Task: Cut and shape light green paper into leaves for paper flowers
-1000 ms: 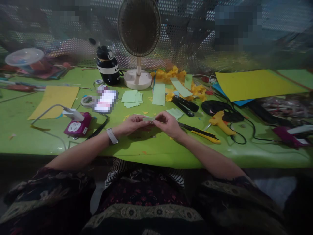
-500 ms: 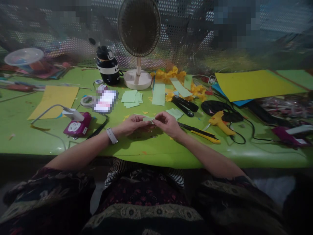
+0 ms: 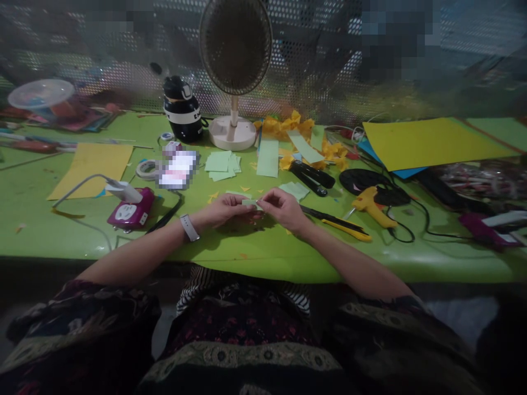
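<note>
- Small green paper slip (image 3: pixel 248 202) sits between the two hands, above the near middle of the tabletop (image 3: pixel 234 247).
- Left hand (image 3: pixel 227 210): thumb and fingers pinch the slip's left part, probably to keep so light a piece steady.
- Right hand (image 3: pixel 284 209): thumb and fingertips pinched at the slip's right end; likely the finer grip, for working that edge.
- Both hands close together in front of the body, presumably for control and a clear look down.
- Pale green square stack (image 3: pixel 222 163) lies loosely fanned just beyond the left hand; seemingly put there for easy reach.
- Yellow-and-black cutting tool (image 3: pixel 343 226) lies right of the right hand, apparently kept handy. Stapler (image 3: pixel 310 178) behind it, yellow glue gun (image 3: pixel 373 207) farther right, probably clear of the working spot.
- Fan (image 3: pixel 234 49) stands at the back, seemingly out of the way.
- Hidden: curled fingers cover the slip's ends and underside; whether it is folded, cannot tell. Left hand's lower fingers sink into shadow.
- Cutting tool's far end runs behind the right hand; its type is unclear. Phone (image 3: pixel 179 169) screen pixelated; fan's top cut off by the frame.
</note>
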Tool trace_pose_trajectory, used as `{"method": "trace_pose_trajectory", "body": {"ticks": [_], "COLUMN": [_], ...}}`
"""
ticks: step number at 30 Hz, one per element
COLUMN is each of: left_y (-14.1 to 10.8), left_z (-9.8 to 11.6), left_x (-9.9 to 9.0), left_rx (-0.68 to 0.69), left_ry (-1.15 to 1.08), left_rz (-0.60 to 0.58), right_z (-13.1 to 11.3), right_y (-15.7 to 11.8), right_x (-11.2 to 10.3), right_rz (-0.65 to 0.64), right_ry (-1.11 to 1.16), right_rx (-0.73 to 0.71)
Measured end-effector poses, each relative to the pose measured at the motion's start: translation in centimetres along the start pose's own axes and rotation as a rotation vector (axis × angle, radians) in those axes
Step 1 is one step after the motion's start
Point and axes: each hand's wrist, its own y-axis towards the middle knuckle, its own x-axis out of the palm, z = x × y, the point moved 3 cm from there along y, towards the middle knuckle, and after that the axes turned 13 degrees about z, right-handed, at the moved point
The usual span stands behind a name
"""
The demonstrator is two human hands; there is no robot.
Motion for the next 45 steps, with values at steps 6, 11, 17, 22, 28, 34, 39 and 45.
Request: {"method": "trace_pose_trajectory", "body": {"ticks": [6, 11, 17, 22, 28, 34, 39, 45], "left_y": [0.1, 0.1, 0.3, 0.3, 0.4, 0.3, 0.4, 0.4], "left_z": [0.0, -0.1, -0.2, -0.1, 0.5, 1.0, 0.5, 0.4], "left_x": [-0.3, -0.3, -0.5, -0.4, -0.6, -1.0, -0.7, -0.7], "left_rx": [0.041, 0.065, 0.064, 0.091, 0.056, 0.024, 0.020, 0.007], "left_ry": [0.140, 0.150, 0.130, 0.154, 0.169, 0.160, 0.139, 0.117], "left_rz": [0.032, 0.005, -0.003, -0.040, -0.002, 0.039, 0.012, -0.024], "right_z": [0.0, 0.3, 1.0, 1.2, 0.8, 0.3, 0.4, 0.8], "right_y": [0.2, 0.1, -0.5, -0.3, 0.3, 0.4, 0.3, 0.3], "right_x": [0.1, 0.1, 0.9, 0.6, -0.3, -0.5, -0.1, 0.0], "right_rz": [0.021, -0.026, -0.190, -0.193, -0.235, -0.256, -0.264, -0.313], "right_ry": [0.018, 0.064, 0.179, 0.167, 0.122, 0.072, 0.038, 0.061], "right_rx": [0.018, 0.136, 0.268, 0.281, 0.309, 0.302, 0.287, 0.254]}}
